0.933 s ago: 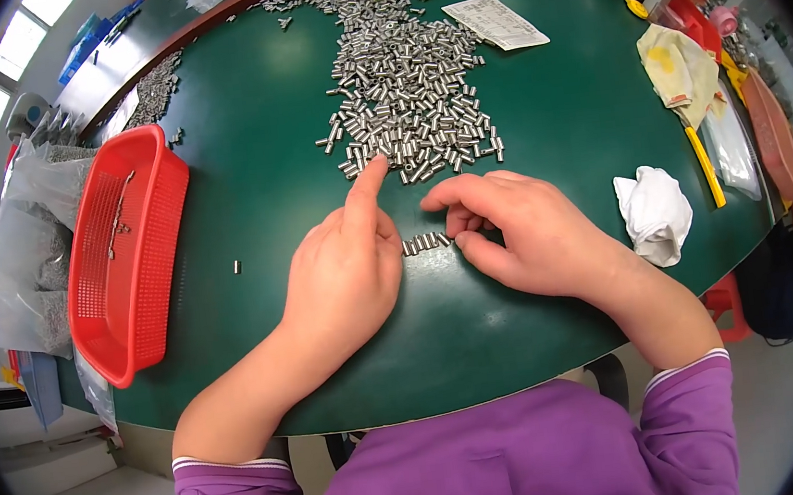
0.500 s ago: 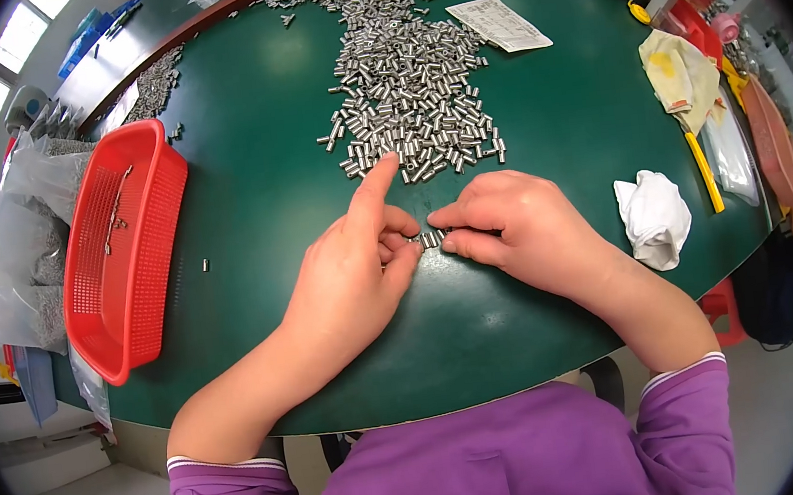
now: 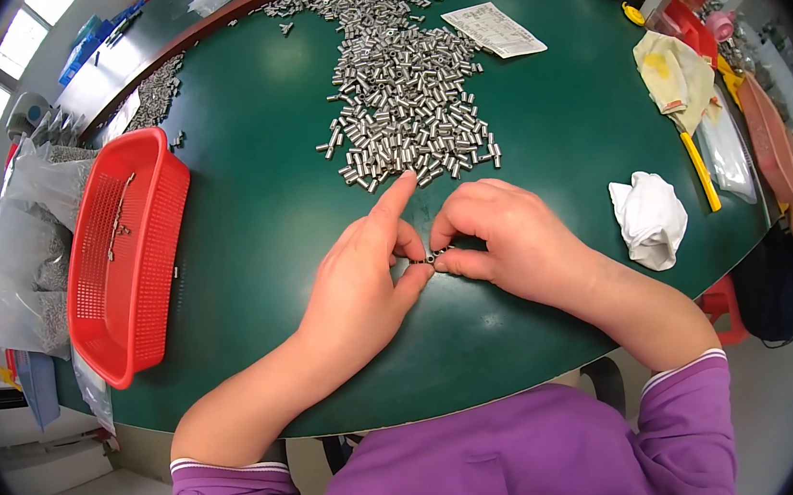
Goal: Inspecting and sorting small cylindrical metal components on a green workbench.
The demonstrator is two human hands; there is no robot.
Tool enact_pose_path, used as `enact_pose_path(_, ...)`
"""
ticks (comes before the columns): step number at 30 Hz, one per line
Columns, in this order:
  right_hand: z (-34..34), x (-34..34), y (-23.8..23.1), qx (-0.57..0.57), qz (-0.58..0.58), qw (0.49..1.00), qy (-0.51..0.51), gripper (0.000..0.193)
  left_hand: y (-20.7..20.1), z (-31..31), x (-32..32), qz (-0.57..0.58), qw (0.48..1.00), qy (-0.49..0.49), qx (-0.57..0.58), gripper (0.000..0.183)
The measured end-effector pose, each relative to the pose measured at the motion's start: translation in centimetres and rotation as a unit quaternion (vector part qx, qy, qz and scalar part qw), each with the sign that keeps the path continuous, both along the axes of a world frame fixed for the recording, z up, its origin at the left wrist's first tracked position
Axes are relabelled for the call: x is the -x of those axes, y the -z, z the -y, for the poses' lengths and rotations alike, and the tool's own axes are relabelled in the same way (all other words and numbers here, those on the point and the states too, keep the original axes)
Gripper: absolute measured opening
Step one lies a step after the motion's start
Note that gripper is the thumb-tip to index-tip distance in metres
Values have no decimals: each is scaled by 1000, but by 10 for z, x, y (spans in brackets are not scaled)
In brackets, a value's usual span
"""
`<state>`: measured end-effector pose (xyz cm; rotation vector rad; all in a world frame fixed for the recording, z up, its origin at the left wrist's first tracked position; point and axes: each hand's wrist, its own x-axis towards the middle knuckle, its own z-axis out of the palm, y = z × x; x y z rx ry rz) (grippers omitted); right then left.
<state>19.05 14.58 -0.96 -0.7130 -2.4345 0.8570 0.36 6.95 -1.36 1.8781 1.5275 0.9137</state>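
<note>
Between my two hands, over the green table, is a short row of small metal sleeves [image 3: 431, 259], some showing their round open ends. My left hand [image 3: 351, 270] pinches the row's left end with thumb and a bent finger. Its index finger points out to the near edge of a large pile of loose metal sleeves [image 3: 410, 101]. My right hand [image 3: 516, 235] closes thumb and fingertips on the row's right end. Fingers hide most of the row.
A red perforated basket [image 3: 147, 312] with a few small pieces inside stands at the left, beside clear bags of metal parts [image 3: 25, 253]. To the right lie a white cloth [image 3: 650, 221] and a yellow-handled tool [image 3: 700, 172]. A printed paper [image 3: 494, 29] lies beyond the pile.
The row of sleeves has turned from lying side-on to showing round ends, slightly nearer me. My fingers have closed in on it. A loose sleeve at the left has moved over against the basket.
</note>
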Motion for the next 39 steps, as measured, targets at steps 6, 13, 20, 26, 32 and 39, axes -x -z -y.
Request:
enact_pose_path(6, 1, -1, 0, 2, 11, 1000, -16, 20, -1, 1, 1, -4, 1000, 12, 7, 79)
enact_pose_path(13, 2, -6, -1, -31, 7, 999, -34, 21, -2, 2, -1, -2, 1000, 21, 6, 80)
enact_pose_path(20, 4, -9, -7, -30, 39, 999, -22, 17, -10, 2, -1, 1, 999, 26, 27, 72)
enact_pose_path(26, 6, -7, -9, -19, 26, 999, -17, 13, -11, 4, 4, -30, 999, 33, 13, 80)
enact_pose_path(32, 3, -7, -10, -29, 22, 999, -32, 15, -32, 8, 10, -155, 987, 33, -5, 74)
enact_pose_path(39, 7, -3, -11, -19, 33, 999, -31, 17, -29, 7, 14, -130, 990, 51, 20, 57)
